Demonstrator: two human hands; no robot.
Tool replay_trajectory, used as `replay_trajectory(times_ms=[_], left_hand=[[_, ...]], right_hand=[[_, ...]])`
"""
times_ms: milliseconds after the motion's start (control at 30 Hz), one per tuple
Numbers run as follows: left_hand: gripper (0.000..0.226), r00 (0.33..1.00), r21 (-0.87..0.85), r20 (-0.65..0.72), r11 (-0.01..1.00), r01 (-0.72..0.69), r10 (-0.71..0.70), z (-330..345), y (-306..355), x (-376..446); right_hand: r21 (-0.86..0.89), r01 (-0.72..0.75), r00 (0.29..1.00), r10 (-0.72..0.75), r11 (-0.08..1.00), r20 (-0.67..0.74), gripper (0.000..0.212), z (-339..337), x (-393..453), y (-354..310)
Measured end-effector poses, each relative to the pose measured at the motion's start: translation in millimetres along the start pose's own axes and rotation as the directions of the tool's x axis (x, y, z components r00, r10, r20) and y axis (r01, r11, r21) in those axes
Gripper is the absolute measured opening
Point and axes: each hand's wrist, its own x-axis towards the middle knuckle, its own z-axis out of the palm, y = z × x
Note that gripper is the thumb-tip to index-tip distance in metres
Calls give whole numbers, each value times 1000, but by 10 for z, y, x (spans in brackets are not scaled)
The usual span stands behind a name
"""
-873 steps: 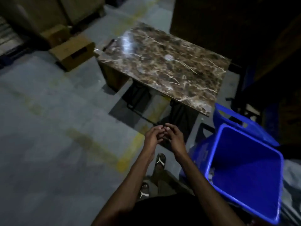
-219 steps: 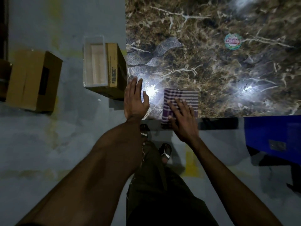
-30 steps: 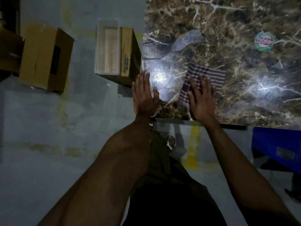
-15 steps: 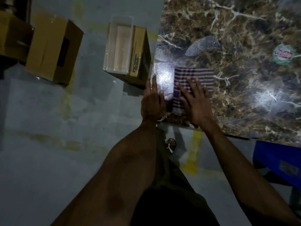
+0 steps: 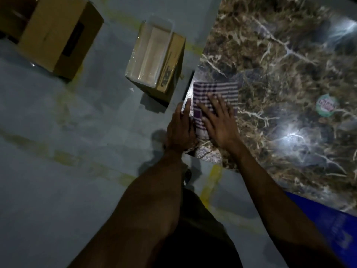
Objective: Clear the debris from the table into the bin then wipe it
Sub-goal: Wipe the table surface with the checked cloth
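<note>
As the cloth is reaching the table corner, having slid left, the right hand is pressing it flat-fingered; the left hand is resting open alongside, so wiping is progressing.

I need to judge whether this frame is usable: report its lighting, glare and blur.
Head view: dim overall; bright glare patches on the glossy table; right hand fingertips on the striped cloth smeared by blur; round sticker unreadable; wide-angle slant.

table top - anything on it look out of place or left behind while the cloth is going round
One thing stands out: a round green and white sticker lies on the marble table, right of the striped cloth under the right hand. No debris or spill shows.
</note>
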Motion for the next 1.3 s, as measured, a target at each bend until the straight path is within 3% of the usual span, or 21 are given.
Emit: replay_trajectory(times_ms=[167,300,433,567,800,1000,1100,1167,1300], left_hand=[[53,1000,3,-3,1000,29,-29,-54,62,16],[57,996,-13,21,996,83,-83,-50,70,6],[64,993,-20,16,993,118,-117,-38,77,27],[63,989,-28,15,988,149,-148,-56,68,60],[65,989,75,-67,988,134,-129,5,60,-36],[61,992,23,-90,995,96,-93,-6,47,8],[62,991,24,-39,992,125,-124,-8,87,-16],[66,984,7,-8,984,175,-175,-35,116,18],[72,977,45,2,976,214,-215,-93,195,40]], right_hand=[[-31,-146,989,144,989,-42,52,-145,-30,257],[-19,-253,963,250,967,-96,52,-154,405,59],[-46,-60,998,58,997,-39,53,-71,461,-137],[-84,176,982,-169,981,82,54,-44,77,38],[-45,-175,979,170,983,-110,53,-79,307,139],[-78,156,988,-156,985,7,55,31,332,-66],[-88,183,982,-178,979,57,54,37,-14,110],[-79,132,991,-129,988,45,53,-29,-116,282],[-2,-121,991,121,993,-63,53,-162,155,339]])
